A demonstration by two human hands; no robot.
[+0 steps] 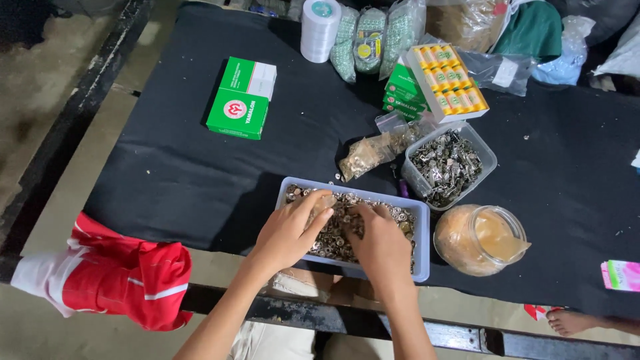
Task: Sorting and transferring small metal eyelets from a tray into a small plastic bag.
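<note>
A pale blue rectangular tray (421,227) full of small round metal snap buttons (337,230) sits at the near edge of a table under black cloth (173,173). Both my hands are down in it. My left hand (290,230) rests on the left half with fingers spread over the buttons, and it seems to press a small clear plastic bag there. My right hand (381,243) lies on the middle of the pile, fingers curled into the buttons. Whether either hand pinches a button is hidden.
A clear tub of metal clips (450,165) and a bag of small metal parts (373,150) lie behind the tray. A plastic jar (480,240) lies on its side at right. Two green boxes (241,97), boxed yellow thread spools (448,81), a white tape roll (320,28), red cloth (120,273).
</note>
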